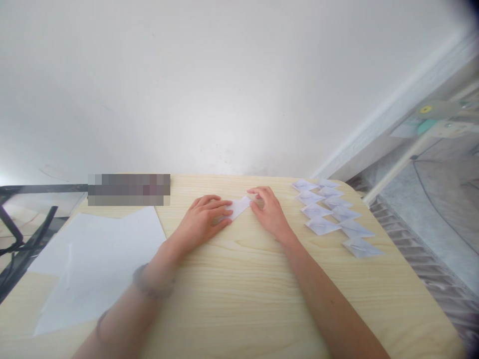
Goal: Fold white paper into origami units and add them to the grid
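A small folded strip of white paper [238, 207] lies slantwise on the table between my hands. My left hand [204, 219] keeps hold of its left end, fingertips pressing from above and the thumb along the near side; that end is partly hidden under the fingers. At the paper's upper right tip, my right hand [270, 212] has its thumb and forefinger closed around the tip, where a small fold shows. The other right fingers are curled behind.
Folded white paper pieces [322, 225], several of them, stand in two columns on the right of the wooden table [232, 299]. Flat white sheets [101, 264] lie on the left. A blurred-out item [129, 189] sits at the back left, and a wall [224, 89] rises behind.
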### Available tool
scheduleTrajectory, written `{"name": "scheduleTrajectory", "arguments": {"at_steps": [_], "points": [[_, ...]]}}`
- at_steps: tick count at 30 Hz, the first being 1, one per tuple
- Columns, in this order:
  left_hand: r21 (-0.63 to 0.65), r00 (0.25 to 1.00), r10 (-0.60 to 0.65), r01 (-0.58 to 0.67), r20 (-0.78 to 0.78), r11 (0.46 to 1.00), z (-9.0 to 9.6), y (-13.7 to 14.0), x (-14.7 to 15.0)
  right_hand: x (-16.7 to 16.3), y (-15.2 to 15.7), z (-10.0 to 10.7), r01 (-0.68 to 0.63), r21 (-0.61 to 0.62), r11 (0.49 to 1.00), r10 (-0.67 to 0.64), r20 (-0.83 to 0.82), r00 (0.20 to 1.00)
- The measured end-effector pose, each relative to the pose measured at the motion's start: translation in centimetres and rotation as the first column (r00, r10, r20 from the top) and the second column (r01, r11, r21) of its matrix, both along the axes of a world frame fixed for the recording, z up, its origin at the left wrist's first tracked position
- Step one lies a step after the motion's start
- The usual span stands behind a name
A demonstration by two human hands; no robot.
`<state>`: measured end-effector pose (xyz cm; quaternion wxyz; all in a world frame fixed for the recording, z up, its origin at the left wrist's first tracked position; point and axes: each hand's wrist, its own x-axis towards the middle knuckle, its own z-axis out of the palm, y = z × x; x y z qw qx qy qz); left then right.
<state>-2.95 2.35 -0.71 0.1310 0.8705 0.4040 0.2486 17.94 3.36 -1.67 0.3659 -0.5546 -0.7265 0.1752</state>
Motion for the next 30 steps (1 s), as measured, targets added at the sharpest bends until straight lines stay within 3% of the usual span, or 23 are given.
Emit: {"name": "scheduleTrajectory", "arguments": {"at_steps": [8,15,20,30], "points": [[-0.03,1.0,-0.002,0.001,-0.029,1.0,0.1,0.0,-0.1,-0.3,0.3,-0.3,0.068,-0.028,0.997,-0.067,0.025,0.997],[-0.03,0.998,-0.051,0.049,-0.048,0.998,0.5,-0.1,-0.3,-0.6,0.2,-0.5,0.092,0.025,0.995,-0.094,0.128,0.987],[-0.034,0.996,-0.058,0.056,-0.064,0.998,0.5,-0.1,-0.3,-1.3,-0.6,0.2,0.02,0.067,0.998,-0.036,0.249,0.968],[-0.049,0.998,-0.04,0.038,-0.047,0.998,0.4,-0.1,-0.2,-1.7,-1.4,1.0,-0.069,0.016,0.998,0.059,0.342,0.938]]}}
